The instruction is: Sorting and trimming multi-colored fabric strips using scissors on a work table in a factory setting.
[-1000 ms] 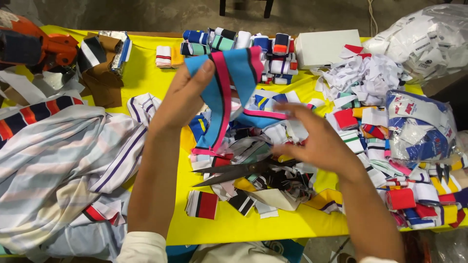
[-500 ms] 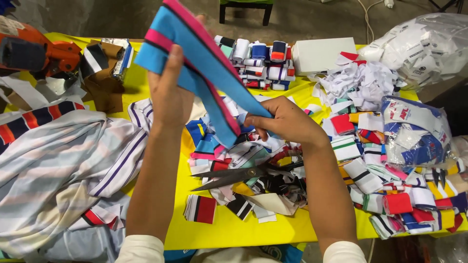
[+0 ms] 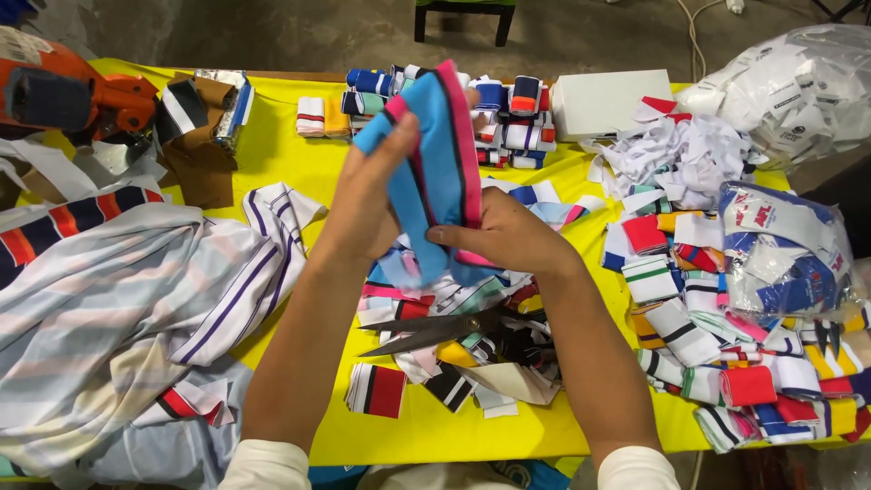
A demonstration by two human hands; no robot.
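Note:
Both my hands hold one blue knit band with pink and black edge stripes (image 3: 437, 163), folded and raised upright over the yellow table (image 3: 272, 145). My left hand (image 3: 367, 195) grips its left side with the thumb on top. My right hand (image 3: 508, 234) pinches its lower right edge. Below the hands a pair of dark scissors (image 3: 434, 332) lies open on a heap of small striped fabric pieces (image 3: 454, 363).
A pile of striped shirts (image 3: 118, 299) covers the left. Folded bands in a row (image 3: 508, 113) and a white box (image 3: 608, 102) sit at the far edge. Plastic bags (image 3: 785, 245) and many folded striped pieces (image 3: 726, 363) crowd the right. An orange tool (image 3: 63, 95) rests far left.
The blue band, held stretched out long and higher, has been folded together and brought down between both hands. My right hand moved up to its lower edge.

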